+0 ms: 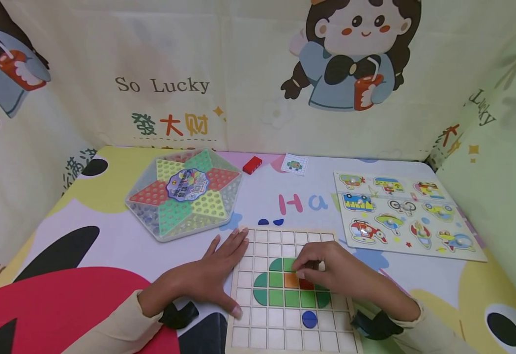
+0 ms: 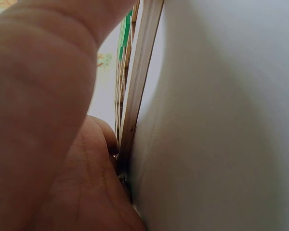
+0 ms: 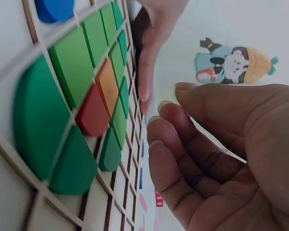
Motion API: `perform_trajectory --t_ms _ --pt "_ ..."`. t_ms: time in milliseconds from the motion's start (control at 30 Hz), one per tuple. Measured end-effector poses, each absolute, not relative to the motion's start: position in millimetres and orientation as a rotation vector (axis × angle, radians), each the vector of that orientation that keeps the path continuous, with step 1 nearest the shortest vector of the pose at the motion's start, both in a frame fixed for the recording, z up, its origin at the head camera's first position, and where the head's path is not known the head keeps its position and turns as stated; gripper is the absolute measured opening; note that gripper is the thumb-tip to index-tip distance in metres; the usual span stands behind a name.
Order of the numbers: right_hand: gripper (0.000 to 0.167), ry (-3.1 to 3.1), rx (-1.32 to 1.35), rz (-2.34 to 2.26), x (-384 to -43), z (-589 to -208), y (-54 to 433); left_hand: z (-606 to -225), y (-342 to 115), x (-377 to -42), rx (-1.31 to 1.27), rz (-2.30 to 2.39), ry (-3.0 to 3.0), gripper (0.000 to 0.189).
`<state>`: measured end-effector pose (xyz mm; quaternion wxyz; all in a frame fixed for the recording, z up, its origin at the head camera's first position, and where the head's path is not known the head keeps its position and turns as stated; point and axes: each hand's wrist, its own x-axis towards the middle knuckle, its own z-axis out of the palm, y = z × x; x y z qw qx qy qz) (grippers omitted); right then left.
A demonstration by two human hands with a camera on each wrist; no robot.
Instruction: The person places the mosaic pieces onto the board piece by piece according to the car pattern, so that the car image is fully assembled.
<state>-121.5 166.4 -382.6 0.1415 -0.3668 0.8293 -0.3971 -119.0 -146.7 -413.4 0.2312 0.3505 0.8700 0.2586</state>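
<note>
A wooden grid board (image 1: 258, 339) lies in front of me. On it, light green square tiles (image 1: 292, 298), dark green rounded tiles (image 1: 260, 296), an orange tile (image 1: 291, 280) and a red tile (image 3: 93, 111) form a shape. A round blue piece (image 1: 309, 319) lies below that shape. My left hand (image 1: 209, 278) rests with fingers spread along the board's left edge; its palm is beside the wooden side (image 2: 137, 82) in the left wrist view. Over the shape's upper right hovers my right hand (image 1: 335, 268), fingers loosely bent, with nothing between thumb and fingertips in the right wrist view.
Two blue half-round pieces (image 1: 263, 221) lie just behind the board. A Chinese checkers set (image 1: 187, 196) is at back left, near a small red box (image 1: 252, 165) and a pattern card (image 1: 295, 164). At right lies a vehicle puzzle board (image 1: 406, 211). Printed curtains surround the table.
</note>
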Motion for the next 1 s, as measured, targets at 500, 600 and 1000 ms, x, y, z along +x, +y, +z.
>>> perform_trajectory --t_ms 500,600,1000 --pt "0.013 2.614 -0.962 -1.149 -166.1 -385.7 145.5 -415.1 -146.0 -119.0 0.953 0.679 2.405 0.130" --pt "0.012 2.646 -0.906 -1.139 -176.0 -389.1 141.9 -415.6 -145.7 -119.1 0.958 0.679 2.405 0.130" --pt "0.021 2.711 -0.747 -1.107 -203.2 -400.6 128.7 -416.0 -145.9 -119.2 0.956 0.668 2.411 0.131"
